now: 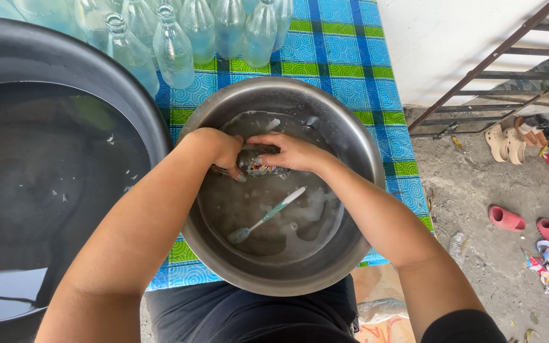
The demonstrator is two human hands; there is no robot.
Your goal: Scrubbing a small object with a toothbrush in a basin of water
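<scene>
The fingers (273,141) of the right hand (290,152) curl closed over a small glass bottle (258,166) that lies on its side, half sunk in cloudy, soapy water; the fingertips press down on its upper side from about 2 o'clock. The left hand (218,149) closes on the same bottle from 9 o'clock, its fingers wrapped round the end, thumb tucked over the top. Between the two hands only a short stretch of the bottle shows, with a torn, colourful label still clinging to it. Both hands sit in the upper half of a wide steel basin (357,152). Toward 6 o'clock from the bottle a toothbrush (268,216) with a pale green handle lies loose in the water, apart from both hands, its head pointing to 7 o'clock. The basin rests on a table (344,57) covered in a blue and green checked cloth. At 12 o'clock stands a cluster of clear empty bottles (173,47), upright. At 9 o'clock a large black tub (65,60) holds dark water
</scene>
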